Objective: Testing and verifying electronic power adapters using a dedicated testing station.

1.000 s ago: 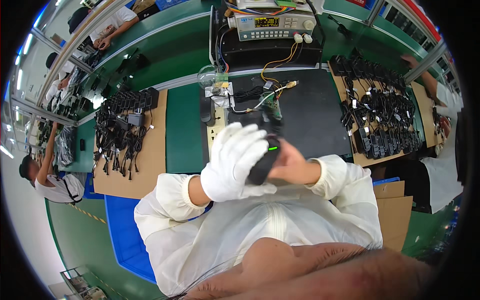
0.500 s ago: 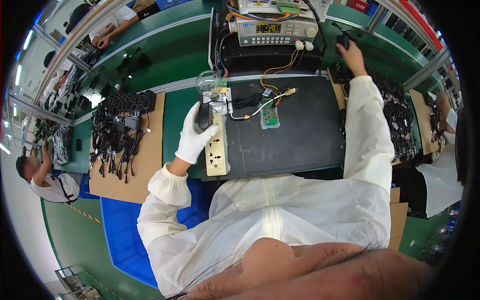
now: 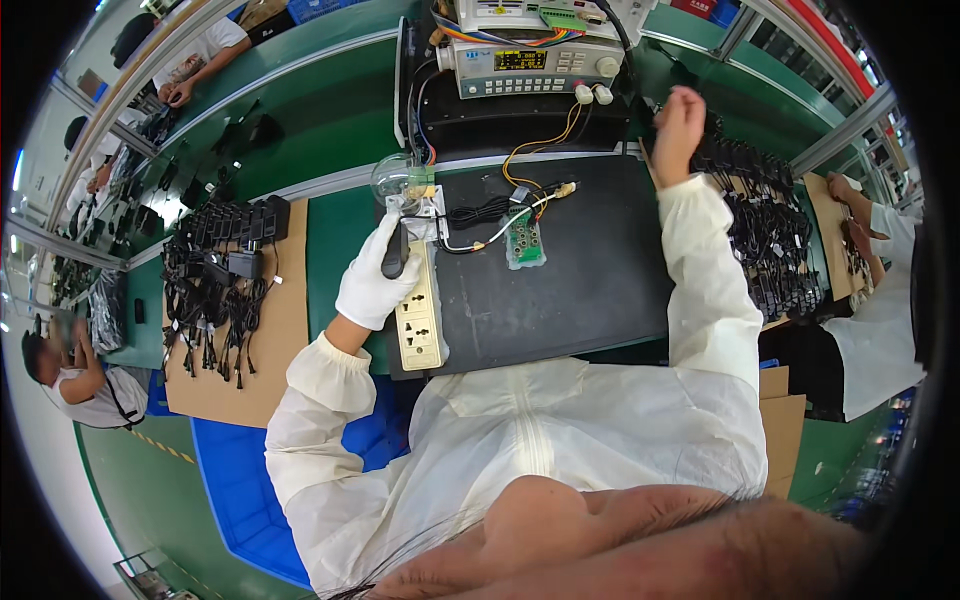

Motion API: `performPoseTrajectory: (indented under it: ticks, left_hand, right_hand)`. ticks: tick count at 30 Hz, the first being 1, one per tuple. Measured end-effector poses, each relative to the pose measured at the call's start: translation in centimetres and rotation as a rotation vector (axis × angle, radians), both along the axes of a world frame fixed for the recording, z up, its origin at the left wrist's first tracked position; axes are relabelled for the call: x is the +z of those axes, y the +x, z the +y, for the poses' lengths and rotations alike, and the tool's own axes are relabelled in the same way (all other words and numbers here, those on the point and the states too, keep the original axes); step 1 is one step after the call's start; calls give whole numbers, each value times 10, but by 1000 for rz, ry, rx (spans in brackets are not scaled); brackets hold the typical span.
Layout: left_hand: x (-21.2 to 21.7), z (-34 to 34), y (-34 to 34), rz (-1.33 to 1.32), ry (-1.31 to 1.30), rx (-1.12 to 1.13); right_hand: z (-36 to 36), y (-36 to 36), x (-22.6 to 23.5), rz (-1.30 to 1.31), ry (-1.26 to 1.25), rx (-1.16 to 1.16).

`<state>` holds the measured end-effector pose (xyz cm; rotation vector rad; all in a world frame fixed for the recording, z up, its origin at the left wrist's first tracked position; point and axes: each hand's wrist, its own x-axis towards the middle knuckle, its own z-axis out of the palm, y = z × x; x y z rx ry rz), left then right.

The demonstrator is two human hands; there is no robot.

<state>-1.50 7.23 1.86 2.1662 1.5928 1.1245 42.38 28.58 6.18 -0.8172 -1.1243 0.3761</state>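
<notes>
A black power adapter (image 3: 396,256), partly hidden, is grasped by the left hand (image 3: 370,285). The right hand (image 3: 680,132) is raised, its grip unclear.

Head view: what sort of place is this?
Probably an electronics assembly or test workshop: a bench instrument with a lit display, a green circuit board, and many black corded adapters massed at right.

We look steeply down from head height through one fisheye lens, past a white zip-fronted smock (image 3: 570,425). At close range, we face a flat black rectangular mat (image 3: 590,290).
</notes>
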Motion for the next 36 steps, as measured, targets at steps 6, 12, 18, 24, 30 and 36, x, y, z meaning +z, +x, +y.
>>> performPoseTrajectory:
  ticks: [6,12,18,24,30,36]
  left_hand:
    - [-8,5,7,-175,-121,13]
    - [-3,8,10,-296,-195,9]
    - [-29,12,-5,-433,-118,-30]
    - [54,-39,-21,-1232,-86,-201]
    - [113,-189,-111,-914,316,-89]
    - [88,-358,-181,-932,491,641]
  right_hand:
    - [-128,-102,-33,-483,-684,751]
    - [-135,-103,-50,-783,-408,616]
    - [-125,-118,-48,-248,-321,566]
    - [-140,-136,-43,-656,-168,714]
    - [-134,-125,-59,-576,-341,738]
    - [-118,-118,-75,-302,-388,713]
